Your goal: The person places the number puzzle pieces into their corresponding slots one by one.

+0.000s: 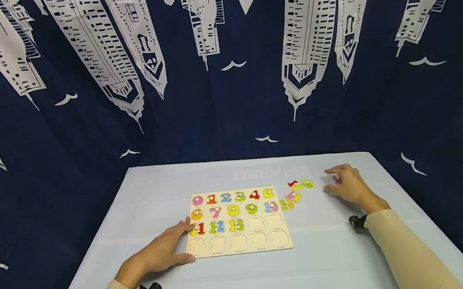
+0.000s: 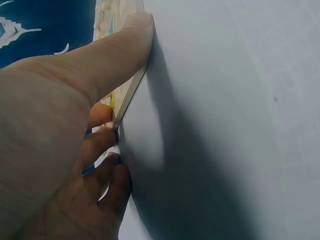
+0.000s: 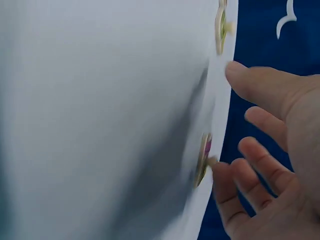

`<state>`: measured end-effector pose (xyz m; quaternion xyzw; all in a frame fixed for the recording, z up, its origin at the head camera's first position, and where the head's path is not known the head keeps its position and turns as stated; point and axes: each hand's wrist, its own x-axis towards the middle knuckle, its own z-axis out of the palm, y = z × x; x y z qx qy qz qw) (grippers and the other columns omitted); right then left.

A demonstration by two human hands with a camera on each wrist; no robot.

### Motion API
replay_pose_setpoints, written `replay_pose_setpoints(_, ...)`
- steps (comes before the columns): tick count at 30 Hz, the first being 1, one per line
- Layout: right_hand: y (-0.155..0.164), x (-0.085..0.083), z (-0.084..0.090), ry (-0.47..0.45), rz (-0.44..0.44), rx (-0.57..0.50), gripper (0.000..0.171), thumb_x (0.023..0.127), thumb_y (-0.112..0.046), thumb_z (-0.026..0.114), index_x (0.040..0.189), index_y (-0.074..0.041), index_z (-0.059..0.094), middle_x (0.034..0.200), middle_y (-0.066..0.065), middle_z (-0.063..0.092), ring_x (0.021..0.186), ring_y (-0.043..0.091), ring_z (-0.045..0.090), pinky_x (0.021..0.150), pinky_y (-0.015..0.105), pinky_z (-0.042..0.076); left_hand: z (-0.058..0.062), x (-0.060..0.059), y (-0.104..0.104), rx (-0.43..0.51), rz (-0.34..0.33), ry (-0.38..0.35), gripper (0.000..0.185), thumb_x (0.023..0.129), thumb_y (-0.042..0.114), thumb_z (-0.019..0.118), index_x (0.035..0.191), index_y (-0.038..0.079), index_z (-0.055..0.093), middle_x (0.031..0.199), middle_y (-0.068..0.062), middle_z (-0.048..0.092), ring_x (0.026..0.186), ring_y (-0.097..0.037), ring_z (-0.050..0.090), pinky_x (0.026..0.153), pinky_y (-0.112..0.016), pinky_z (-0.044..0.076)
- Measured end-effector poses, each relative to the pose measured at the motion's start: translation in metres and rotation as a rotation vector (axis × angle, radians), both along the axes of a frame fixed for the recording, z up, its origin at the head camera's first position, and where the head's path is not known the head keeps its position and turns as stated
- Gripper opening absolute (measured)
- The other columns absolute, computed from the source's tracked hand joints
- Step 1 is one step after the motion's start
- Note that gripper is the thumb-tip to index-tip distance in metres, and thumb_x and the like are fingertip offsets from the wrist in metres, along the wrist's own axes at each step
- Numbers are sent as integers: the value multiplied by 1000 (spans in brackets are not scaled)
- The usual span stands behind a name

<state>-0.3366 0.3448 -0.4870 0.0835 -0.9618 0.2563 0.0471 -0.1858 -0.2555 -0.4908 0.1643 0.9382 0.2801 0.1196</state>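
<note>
A wooden number puzzle board lies flat on the table, with coloured numbers from 0 to 13 seated in its upper rows. Cut-out recesses show at the right of the third row and along the bottom row. My left hand rests at the board's left edge, thumb by the near corner and fingertips beside the 11. To the right of the board, my right hand hovers with thumb and fingers spread around a small pink piece. In the right wrist view, a finger is close to the knob of that piece; contact is unclear.
Several loose number pieces lie by the board's right side: an orange-yellow one, a pink-and-yellow one, a red-and-yellow one and a yellow-green one. The white table ends before a dark blue patterned cloth.
</note>
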Motion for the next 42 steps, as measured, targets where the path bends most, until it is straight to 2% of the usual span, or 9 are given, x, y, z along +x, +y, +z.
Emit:
replay_pose_setpoints(4, 12, -2, -4, -56, -14, 12, 71, 103, -23, 89, 161, 9, 61, 166, 47, 47, 152, 71, 42, 130, 85, 38, 2, 1, 1, -4, -6, 6, 90, 97, 41, 97, 173, 15, 55, 193, -16, 33, 178, -51, 33, 143, -75, 29)
replay_pose_setpoints(8, 17, -2, -10, -44, -33, 6, 59, 106, -17, 85, 155, 10, 66, 153, 46, 60, 145, 65, 57, 125, 80, 47, 2, 0, 2, -10, -12, 11, 90, 97, 40, 97, 173, 14, 55, 192, -17, 34, 177, -51, 33, 142, -75, 29)
replay_pose_setpoints(12, 17, 0, -13, 9, -53, -27, 35, 109, -7, 78, 140, 8, 77, 132, 35, 74, 117, 46, 74, 101, 57, 65, 3, 1, 2, -14, -8, 7, 90, 97, 40, 97, 173, 13, 55, 192, -17, 34, 177, -51, 33, 142, -75, 30)
replay_pose_setpoints(15, 15, 2, -13, 45, -59, -39, 22, 108, -2, 75, 128, 4, 83, 117, 26, 81, 101, 33, 75, 83, 35, 61, 4, 1, 3, -17, -2, 4, 91, 97, 40, 97, 173, 14, 55, 193, -16, 33, 177, -51, 33, 142, -76, 29)
replay_pose_setpoints(18, 13, 3, -12, 52, -69, -46, 17, 108, -2, 77, 122, 1, 85, 108, 19, 83, 93, 27, 71, 75, 26, 53, 3, 0, 2, -12, -3, 3, 91, 97, 42, 97, 173, 15, 55, 193, -16, 33, 178, -51, 32, 143, -76, 28)
replay_pose_setpoints(25, 1, 12, -11, 71, -76, -72, 14, 110, -9, 80, 119, -3, 87, 110, 18, 84, 93, 24, 68, 77, 29, 53, -4, -2, -3, -19, -14, 23, 92, 96, 49, 96, 173, 19, 55, 192, -17, 33, 176, -53, 33, 141, -77, 31)
replay_pose_setpoints(31, -17, 24, -7, 104, -47, -83, 14, 111, -12, 80, 121, -7, 88, 119, 17, 84, 104, 29, 72, 82, 29, 52, -3, -1, -1, 4, -6, 0, 92, 96, 44, 97, 173, 18, 55, 193, -16, 32, 178, -52, 31, 143, -76, 27)
replay_pose_setpoints(39, -54, 42, -3, 127, 27, -86, 12, 109, -11, 83, 118, -11, 90, 124, 17, 84, 118, 38, 77, 101, 56, 65, 4, 1, 3, -23, -8, 15, 91, 97, 42, 97, 173, 15, 55, 193, -16, 33, 177, -51, 33, 142, -74, 30)
replay_pose_setpoints(42, -69, 50, -4, 124, 59, -79, 12, 107, -9, 85, 117, -11, 90, 123, 14, 85, 119, 37, 77, 105, 61, 67, 3, 2, 2, -15, -7, 7, 91, 97, 42, 96, 173, 14, 55, 193, -16, 33, 178, -52, 32, 143, -75, 28)
